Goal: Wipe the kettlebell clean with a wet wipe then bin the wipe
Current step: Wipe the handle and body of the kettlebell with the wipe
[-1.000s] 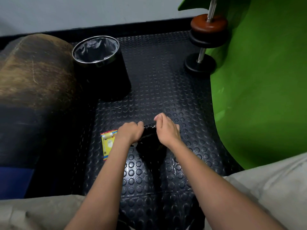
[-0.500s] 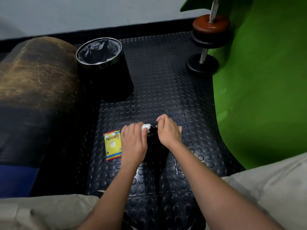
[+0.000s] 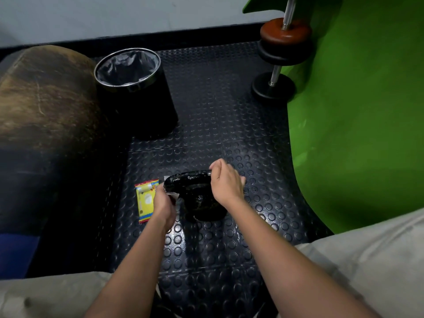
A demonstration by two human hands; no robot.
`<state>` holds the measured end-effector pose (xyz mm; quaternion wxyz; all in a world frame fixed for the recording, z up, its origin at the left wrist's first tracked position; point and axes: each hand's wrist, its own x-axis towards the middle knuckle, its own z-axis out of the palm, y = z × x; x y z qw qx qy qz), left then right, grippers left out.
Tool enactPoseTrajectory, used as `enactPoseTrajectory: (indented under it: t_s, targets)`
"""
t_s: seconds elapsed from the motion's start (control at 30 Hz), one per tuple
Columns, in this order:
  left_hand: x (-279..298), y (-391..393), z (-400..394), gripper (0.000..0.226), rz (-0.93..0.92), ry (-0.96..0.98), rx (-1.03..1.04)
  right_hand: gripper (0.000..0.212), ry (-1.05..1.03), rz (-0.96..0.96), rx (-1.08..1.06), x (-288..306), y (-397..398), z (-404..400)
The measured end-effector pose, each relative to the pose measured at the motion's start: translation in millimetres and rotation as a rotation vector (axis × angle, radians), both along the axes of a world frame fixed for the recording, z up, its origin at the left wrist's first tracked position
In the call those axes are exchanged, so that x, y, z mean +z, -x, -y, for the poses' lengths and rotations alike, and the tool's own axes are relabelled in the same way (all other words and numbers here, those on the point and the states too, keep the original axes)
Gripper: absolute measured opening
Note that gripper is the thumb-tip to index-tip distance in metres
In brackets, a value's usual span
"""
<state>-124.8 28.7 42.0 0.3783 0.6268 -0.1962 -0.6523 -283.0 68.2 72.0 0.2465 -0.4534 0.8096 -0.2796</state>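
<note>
A: Why is the right hand (image 3: 226, 183) curled over the handle, mid-frame?
B: Likely to steady the kettlebell (image 3: 197, 196) on the floor mat (image 3: 218, 253) while the left hand (image 3: 163, 203) pinches the wet wipe (image 3: 171, 194) against the handle's left end.
A: How does it look?
B: Black, glossy, speckled with wet glints.
A: And farther off?
B: A yellow packet (image 3: 145, 200) just left; the lined bin (image 3: 135, 88) waits open, upper left, within reach I'd guess.

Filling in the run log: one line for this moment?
phase: wiping | left hand: holds wet wipe on kettlebell | right hand: grips handle | bin: wipe not binned
</note>
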Motion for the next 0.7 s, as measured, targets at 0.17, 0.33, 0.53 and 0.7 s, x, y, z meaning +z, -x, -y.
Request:
enactPoseTrajectory:
  t_s: [0.17,0.33,0.53,0.7]
  targets:
    - [14.8,-8.0,10.4,0.021,0.166,0.058,-0.178,0.041,-0.009,-0.03,-0.008,-0.6,-2.1,0.2]
    - [54.2,9.1,31.0,0.036,1.0,0.366,-0.814,0.042,-0.009,-0.043,-0.01,-0.2,-1.5,0.6]
    - [70.0,38.6,4.6,0.029,1.443,0.638,-1.03,0.04,-0.01,-0.034,-0.011,1.1,0.2,4.3]
    - [48.7,33.2,-17.1,0.032,1.412,0.964,-0.756,0.041,-0.017,-0.045,-0.015,0.7,-2.0,5.0]
